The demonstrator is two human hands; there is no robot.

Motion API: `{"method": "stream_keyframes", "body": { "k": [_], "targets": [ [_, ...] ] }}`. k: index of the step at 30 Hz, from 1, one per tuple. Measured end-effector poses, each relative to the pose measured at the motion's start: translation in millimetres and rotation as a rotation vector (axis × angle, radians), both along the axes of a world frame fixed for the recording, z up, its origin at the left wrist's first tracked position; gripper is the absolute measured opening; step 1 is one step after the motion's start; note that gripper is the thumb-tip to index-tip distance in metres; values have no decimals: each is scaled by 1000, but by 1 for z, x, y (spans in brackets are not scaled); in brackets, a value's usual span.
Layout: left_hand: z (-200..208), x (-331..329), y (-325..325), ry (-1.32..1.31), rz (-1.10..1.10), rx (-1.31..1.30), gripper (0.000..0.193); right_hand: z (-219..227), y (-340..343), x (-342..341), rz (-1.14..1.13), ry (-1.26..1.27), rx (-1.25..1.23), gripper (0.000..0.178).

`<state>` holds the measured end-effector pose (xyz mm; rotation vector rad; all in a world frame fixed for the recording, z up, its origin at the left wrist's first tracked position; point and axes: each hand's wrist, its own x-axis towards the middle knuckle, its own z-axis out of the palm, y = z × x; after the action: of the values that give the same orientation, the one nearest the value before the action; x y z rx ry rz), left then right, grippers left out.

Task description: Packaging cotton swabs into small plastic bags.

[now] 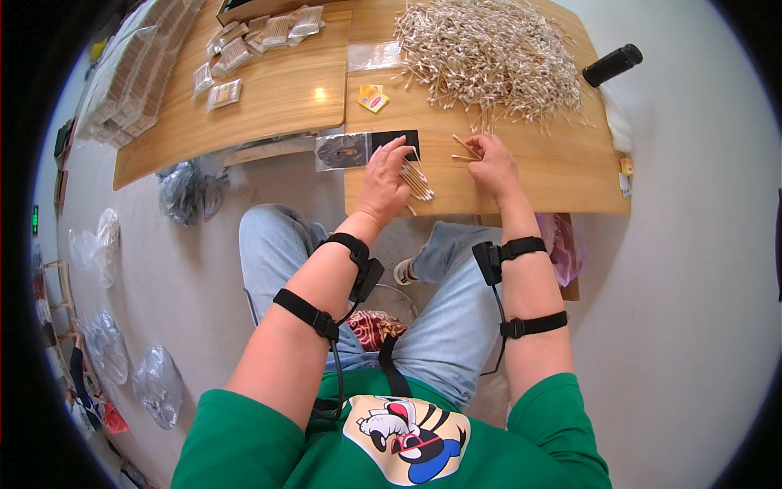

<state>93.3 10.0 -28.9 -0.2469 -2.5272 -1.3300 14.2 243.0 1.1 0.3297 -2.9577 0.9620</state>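
My left hand point(384, 184) is at the table's near edge, its fingers curled around a small bundle of cotton swabs point(418, 182) whose white tips point toward me. Part of the bundle is hidden under the fingers. To its right, my right hand point(494, 166) pinches two or so loose swabs point(465, 147), their sticks poking out leftward from the fingertips. Beneath and beside my left hand lies a clear plastic bag point(340, 152) next to a dark flat patch. A large heap of loose cotton swabs point(497, 57) covers the far part of the table.
Yellow cards point(373, 98) and clear bags point(375, 55) lie left of the heap. A black bottle point(612, 65) lies at the table's right edge. Packed swab bags point(232, 57) and stacked wrapped packs point(134, 77) are on the left table point(277, 94). Plastic bags point(159, 387) sit on the floor.
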Motion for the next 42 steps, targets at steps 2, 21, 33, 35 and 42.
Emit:
{"method": "stream_keyframes", "body": {
  "k": [2,21,33,35,42],
  "targets": [
    [1,-1,1,-6,-3,15,56,-1,5,8,9,120,135,17],
    [-10,65,-9,-47,67,-5,72,-55,-49,97,-350,312,-229,43],
    [4,102,-35,-485,-68,-392,82,-15,-46,129,-36,-346,258,93],
    [0,106,-38,-525,-110,-433,84,-7,-50,133,6,-386,334,92],
    [13,126,-38,-480,-125,-552,86,7,-52,134,16,-431,450,80]
  ]
}}
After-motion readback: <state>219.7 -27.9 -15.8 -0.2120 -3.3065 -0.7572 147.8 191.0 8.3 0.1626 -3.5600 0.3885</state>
